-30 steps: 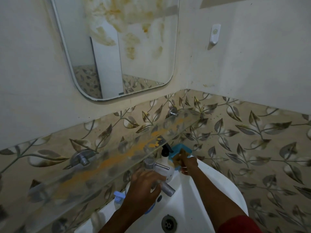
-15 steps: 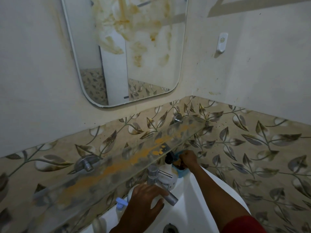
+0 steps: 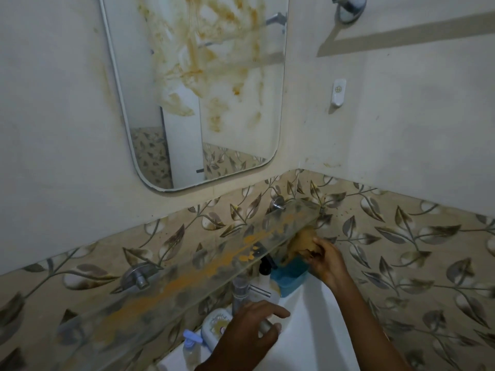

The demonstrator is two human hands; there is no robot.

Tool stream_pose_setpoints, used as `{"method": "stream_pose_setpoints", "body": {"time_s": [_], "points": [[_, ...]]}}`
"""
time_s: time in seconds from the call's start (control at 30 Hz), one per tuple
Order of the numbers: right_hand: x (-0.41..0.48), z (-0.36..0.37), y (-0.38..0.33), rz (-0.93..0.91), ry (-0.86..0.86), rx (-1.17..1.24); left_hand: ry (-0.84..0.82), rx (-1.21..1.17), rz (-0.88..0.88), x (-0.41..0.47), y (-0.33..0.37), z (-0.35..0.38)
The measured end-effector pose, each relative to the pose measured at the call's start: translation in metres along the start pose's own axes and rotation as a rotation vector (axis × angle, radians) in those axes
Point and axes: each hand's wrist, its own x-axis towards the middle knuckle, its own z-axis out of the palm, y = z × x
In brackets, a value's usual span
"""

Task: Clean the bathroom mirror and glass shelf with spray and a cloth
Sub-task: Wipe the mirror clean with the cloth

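Observation:
The mirror (image 3: 192,89) hangs on the wall, smeared with orange-brown stains. Below it the glass shelf (image 3: 171,279) runs along the tiled band, streaked with orange grime. My right hand (image 3: 325,259) grips a tan cloth (image 3: 301,241) just under the shelf's right end, above a blue tub (image 3: 290,277). A white spray bottle (image 3: 265,277) with a dark nozzle stands beside the tub, partly hidden by the shelf. My left hand (image 3: 251,333) hovers over the tap spout (image 3: 266,325), fingers spread, holding nothing.
A white sink (image 3: 308,344) sits below. A chrome tap (image 3: 241,290) rises behind my left hand. A round white bottle (image 3: 215,326) and a small blue-capped bottle (image 3: 191,349) stand on the sink's left rim. A white wall hook (image 3: 338,92) is on the right wall.
My right hand has lifted the cloth out of the blue tub up toward the shelf's right end. My left hand has let go of the tap and opened. The view has tilted upward.

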Motion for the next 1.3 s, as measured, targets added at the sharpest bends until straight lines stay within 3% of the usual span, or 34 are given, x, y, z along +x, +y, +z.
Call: {"method": "stream_pose_setpoints", "body": {"time_s": [0.07, 0.2, 0.3, 0.4, 0.6, 0.7, 0.8, 0.93, 0.97, 1.0, 1.03, 1.17, 1.23, 1.3], "points": [[-0.033, -0.008, -0.015, 0.034, -0.003, 0.043, 0.0, -0.123, -0.033, 0.0, 0.012, 0.003], [-0.107, -0.013, -0.04, 0.032, -0.179, 0.123, 0.194, -0.291, -0.192, 0.012, 0.042, -0.006], [-0.144, -0.01, -0.05, 0.052, -0.289, 0.221, 0.305, -0.307, -0.126, 0.026, 0.073, -0.026], [-0.167, 0.008, -0.059, 0.064, -0.367, 0.282, 0.211, -0.34, -0.122, 0.043, 0.11, -0.057], [-0.185, 0.055, -0.073, 0.104, -0.539, 0.352, -0.167, -0.197, -0.185, 0.068, 0.142, -0.125], [-0.189, 0.072, -0.075, 0.087, -0.615, 0.373, -0.191, -0.315, -0.224, 0.069, 0.141, -0.144], [-0.185, 0.078, -0.074, 0.121, -0.814, 0.352, -0.132, -0.397, -0.192, 0.068, 0.142, -0.157], [-0.166, 0.092, -0.059, -0.059, -0.851, 0.226, -0.19, -0.415, -0.06, 0.073, 0.149, -0.179], [-0.163, 0.098, -0.05, -0.015, -0.878, 0.196, -0.249, -0.393, -0.047, 0.074, 0.153, -0.185], [-0.167, 0.112, -0.043, 0.146, -0.95, 0.254, -0.288, -0.342, -0.037, 0.076, 0.155, -0.191], [-0.172, 0.12, -0.046, 0.244, -0.905, 0.222, -0.299, -0.261, -0.029, 0.078, 0.157, -0.196], [-0.168, 0.155, -0.052, 0.048, -0.56, -0.053, -0.081, 0.287, 0.106, 0.086, 0.161, -0.215], [-0.163, 0.165, -0.057, 0.034, -0.462, -0.035, 0.157, 0.547, 0.218, 0.084, 0.17, -0.232], [-0.15, 0.168, -0.061, 0.021, -0.345, 0.06, 0.514, 0.8, 0.411, 0.077, 0.186, -0.263]]}}
